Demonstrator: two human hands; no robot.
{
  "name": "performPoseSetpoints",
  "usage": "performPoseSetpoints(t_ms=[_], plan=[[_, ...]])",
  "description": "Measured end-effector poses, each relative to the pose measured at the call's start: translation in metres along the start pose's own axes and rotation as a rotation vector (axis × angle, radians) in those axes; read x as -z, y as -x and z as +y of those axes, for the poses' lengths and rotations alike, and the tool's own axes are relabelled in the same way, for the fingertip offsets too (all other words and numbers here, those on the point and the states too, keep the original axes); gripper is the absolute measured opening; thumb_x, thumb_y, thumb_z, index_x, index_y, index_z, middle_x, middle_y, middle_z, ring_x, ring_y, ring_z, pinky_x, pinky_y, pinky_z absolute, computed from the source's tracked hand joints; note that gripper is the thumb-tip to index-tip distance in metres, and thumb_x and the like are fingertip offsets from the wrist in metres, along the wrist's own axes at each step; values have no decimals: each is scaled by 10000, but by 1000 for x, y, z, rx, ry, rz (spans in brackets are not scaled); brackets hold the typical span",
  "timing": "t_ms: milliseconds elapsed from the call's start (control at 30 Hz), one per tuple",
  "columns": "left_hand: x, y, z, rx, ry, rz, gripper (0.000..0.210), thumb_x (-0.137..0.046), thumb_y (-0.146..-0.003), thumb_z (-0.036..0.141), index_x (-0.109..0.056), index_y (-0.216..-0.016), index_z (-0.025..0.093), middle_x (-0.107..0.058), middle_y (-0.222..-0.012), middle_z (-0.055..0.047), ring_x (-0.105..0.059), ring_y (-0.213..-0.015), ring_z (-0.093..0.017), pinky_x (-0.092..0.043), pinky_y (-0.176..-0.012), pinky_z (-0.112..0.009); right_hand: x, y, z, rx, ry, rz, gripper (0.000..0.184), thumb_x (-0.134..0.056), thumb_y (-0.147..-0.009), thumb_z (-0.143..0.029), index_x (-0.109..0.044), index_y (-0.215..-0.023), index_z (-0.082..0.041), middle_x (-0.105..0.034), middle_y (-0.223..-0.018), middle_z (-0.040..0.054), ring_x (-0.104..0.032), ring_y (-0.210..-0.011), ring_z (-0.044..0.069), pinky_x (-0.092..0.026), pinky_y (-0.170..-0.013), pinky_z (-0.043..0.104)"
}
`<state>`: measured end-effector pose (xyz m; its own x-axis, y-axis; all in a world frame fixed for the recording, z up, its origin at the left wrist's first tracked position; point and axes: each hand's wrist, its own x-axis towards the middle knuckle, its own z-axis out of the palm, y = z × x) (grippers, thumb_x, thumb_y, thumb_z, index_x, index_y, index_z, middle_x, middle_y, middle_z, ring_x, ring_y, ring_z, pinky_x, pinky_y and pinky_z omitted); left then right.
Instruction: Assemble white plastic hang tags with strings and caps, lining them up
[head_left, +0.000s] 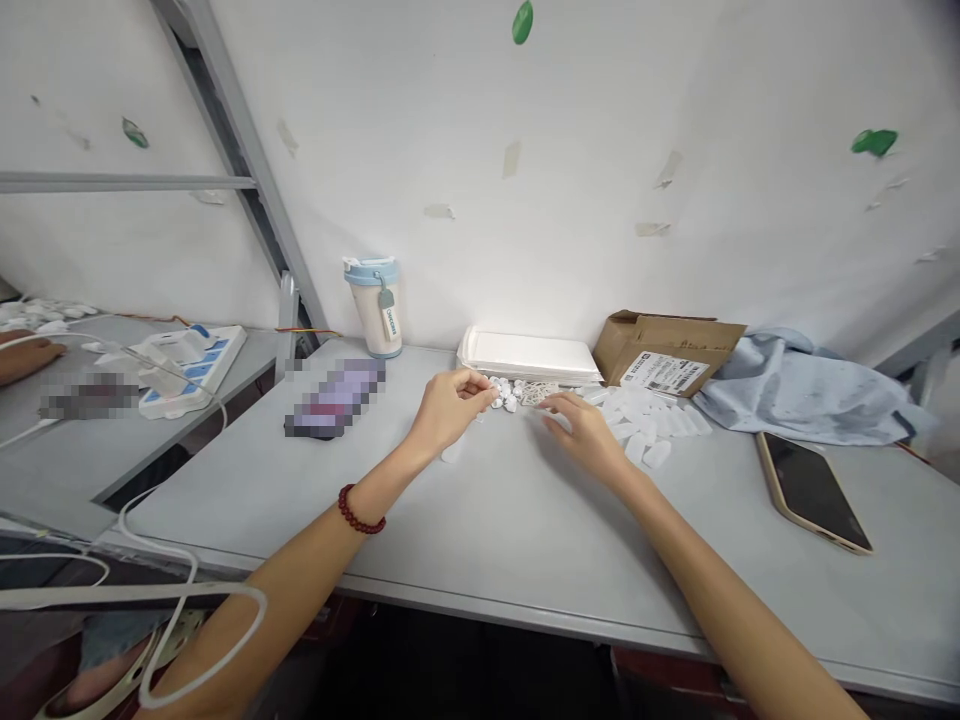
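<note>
I've got L hand [450, 408] w/ a narrow, pinched grip by the white bits [511, 392] on the bench [510, 540]; can't tell if it holds one. R hand [589, 435] has a loose, part-spread grip by the beige pile [538, 392]. Risk: bits & pile sit close, so my rushed pinch could mix them; R hand could also scatter the clear pieces [656, 418] nearby.

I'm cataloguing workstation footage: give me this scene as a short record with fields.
Left hand: fingertips close together at white lumps; whether they hold one is unclear
Right hand: thumb apart from fingers, by a beige pile
Further right: translucent flat pieces
Behind: white stack, cardboard box
Right side: blue cloth, phone
Left side: tumbler
Next table: another person's hand, power strip
</note>
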<state>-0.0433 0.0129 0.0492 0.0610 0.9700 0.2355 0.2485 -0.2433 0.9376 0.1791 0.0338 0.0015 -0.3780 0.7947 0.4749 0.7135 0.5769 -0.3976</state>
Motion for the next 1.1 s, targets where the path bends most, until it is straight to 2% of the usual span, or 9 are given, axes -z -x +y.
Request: performPoseSetpoints(t_ms=[100, 200, 433, 567, 633, 733, 800, 933, 1100], plan=[[0, 2, 3, -24, -46, -15, 188, -646, -712, 326, -647, -734, 140, -663, -738, -42, -590, -668, -144, -465, -551, -227, 14, -1, 8, -188, 71, 80, 197, -535, -768, -162, -642, -934, -162, -660, -937, 82, -591, -726, 191, -470, -735, 350], [0, 4, 5, -66, -130, -7, 143, -629, -729, 292, -664, -740, 154, -686, -781, -36, -606, -719, -149, -472, -632, -243, 27, 1, 16, -330, 116, 92, 181, -582, -742, -196, -646, -908, -160, -674, -911, 69, -582, -703, 186, -447, -698, 330], [-3, 7, 6, -114, -265, 13, 93, -591, -756, 229, -666, -765, 175, -705, -827, -21, -627, -782, -158, -466, -693, -253, 44, 10, 13, -580, 245, -47, 225, -667, -673, -232, -655, -895, -198, -694, -891, 45, -610, -767, 214, -374, -572, 280], [-4, 7, 5, -104, -238, 0, 91, -616, -735, 217, -651, -801, 167, -704, -834, -38, -640, -800, -169, -486, -715, -266, 39, 12, 13, -547, 365, -86, 55, -689, -631, -196, -652, -671, -196, -688, -739, 72, -609, -679, 221, -315, -493, 262], [-5, 7, 4, -94, -233, -19, 88, -636, -716, 209, -638, -791, 163, -698, -814, -39, -638, -781, -167, -490, -719, -269, 36, 12, 11, -514, 361, -71, 63, -686, -630, -197, -635, -593, -195, -672, -666, 70, -598, -623, 204, -312, -480, 258], [-7, 7, 0, -89, -245, -52, 66, -640, -710, 206, -621, -755, 162, -689, -797, -34, -629, -757, -159, -486, -705, -264, 32, 10, -2, -447, 165, -38, 55, -670, -667, -247, -661, -654, -194, -666, -650, 41, -592, -614, 183, -374, -522, 263], [-8, 7, -3, -99, -273, -72, 48, -628, -720, 209, -620, -739, 166, -687, -792, -28, -622, -743, -155, -480, -694, -261, 30, 9, -16, -420, -50, -26, 146, -663, -692, -319, -677, -744, -184, -667, -679, 29, -585, -597, 166, -415, -551, 272], [-10, 7, -7, -112, -337, -108, 64, -611, -737, 230, -629, -724, 171, -684, -770, -22, -604, -695, -152, -466, -660, -264, 24, 10, -47, -362, -432, -52, 249, -646, -717, -396, -672, -825, -173, -692, -835, 47, -621, -663, 163, -463, -568, 271], [-12, 8, -6, -121, -275, -179, 64, -588, -738, 200, -641, -725, 167, -685, -748, -21, -622, -700, -157, -478, -655, -256, 12, 14, -60, -270, -496, -34, 225, -644, -743, -386, -668, -838, -183, -699, -858, 53, -645, -773, 186, -500, -612, 286]])
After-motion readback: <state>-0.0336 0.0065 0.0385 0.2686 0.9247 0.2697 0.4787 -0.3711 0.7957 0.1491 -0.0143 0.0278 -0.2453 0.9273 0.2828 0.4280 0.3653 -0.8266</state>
